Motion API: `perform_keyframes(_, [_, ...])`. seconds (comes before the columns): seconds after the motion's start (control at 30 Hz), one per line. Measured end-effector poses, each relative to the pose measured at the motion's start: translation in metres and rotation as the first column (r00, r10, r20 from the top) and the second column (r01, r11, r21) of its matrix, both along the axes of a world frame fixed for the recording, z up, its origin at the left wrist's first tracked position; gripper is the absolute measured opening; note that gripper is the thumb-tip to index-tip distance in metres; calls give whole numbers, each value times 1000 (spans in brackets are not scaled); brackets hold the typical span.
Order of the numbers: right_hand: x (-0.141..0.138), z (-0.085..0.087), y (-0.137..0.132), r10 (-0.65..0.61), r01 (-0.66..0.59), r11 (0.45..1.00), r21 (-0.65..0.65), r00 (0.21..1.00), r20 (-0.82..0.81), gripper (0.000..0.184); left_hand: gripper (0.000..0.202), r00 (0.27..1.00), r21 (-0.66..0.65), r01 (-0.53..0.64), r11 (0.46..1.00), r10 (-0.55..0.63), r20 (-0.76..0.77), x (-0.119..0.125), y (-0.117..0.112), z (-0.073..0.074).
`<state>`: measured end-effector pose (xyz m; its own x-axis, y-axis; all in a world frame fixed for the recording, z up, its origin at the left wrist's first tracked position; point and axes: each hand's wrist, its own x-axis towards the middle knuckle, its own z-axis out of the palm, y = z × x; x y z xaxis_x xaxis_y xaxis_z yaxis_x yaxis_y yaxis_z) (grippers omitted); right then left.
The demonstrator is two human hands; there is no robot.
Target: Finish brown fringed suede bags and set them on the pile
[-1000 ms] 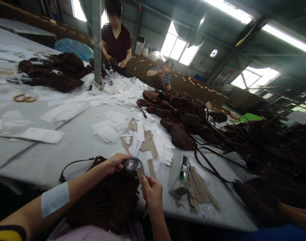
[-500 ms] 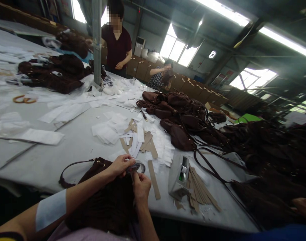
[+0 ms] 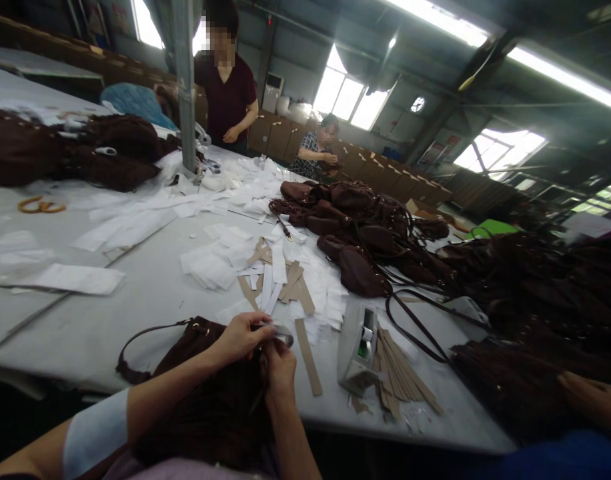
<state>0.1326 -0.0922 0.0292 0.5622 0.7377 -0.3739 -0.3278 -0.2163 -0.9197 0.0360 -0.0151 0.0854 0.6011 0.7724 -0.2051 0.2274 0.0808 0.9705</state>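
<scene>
A dark brown handbag [image 3: 200,410] lies at the table's front edge against my body, its strap [image 3: 145,333] looping out to the left. Above its top edge my left hand [image 3: 246,335] is closed in a pinch on a greyish curved strip [image 3: 285,335]. Close beside it, my right hand [image 3: 279,368] has its fingers pressed together on the lower part of that strip. The fingers hide most of the strip, and its material is not clear. To the right stands a grey tape dispenser [image 3: 353,353].
Tan cardboard strips [image 3: 403,377] fan out beside the dispenser. White paper pieces [image 3: 210,257] lie across the table [image 3: 150,293]. Brown bags [image 3: 355,260] are heaped beyond. A metal post [image 3: 186,100] rises at the far left. A co-worker's hand [image 3: 593,400] touches dark bags at right.
My hands have drawn slightly closer together, and the strip shows less of its loop. A brown bag has come down onto the far-left pile. The co-worker's hand at right reaches further in.
</scene>
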Motion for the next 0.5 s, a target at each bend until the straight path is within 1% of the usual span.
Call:
perform_keyframes(0.17, [-2,-7,2,-45,46,999,23,996,-72,35,36,997,125,43,991,-35,-66,2,-10,2])
perform_keyframes(0.23, [-2,-11,4,-99,104,994,39,990,-98,31,34,998,194,41,980,-29,-64,4,-14,4])
perform_keyframes(0.33, [-2,-15,9,-197,209,976,65,968,-155,22,28,999,312,30,950,-17,-43,8,-18,9])
perform_keyframes(0.43, [-3,-17,15,-245,272,959,83,939,-239,19,27,997,362,75,929,-61,-49,11,-20,11])
perform_keyframes(0.5, [-3,-15,17,-242,282,954,98,922,-301,19,28,994,382,110,918,-101,-41,11,-21,10])
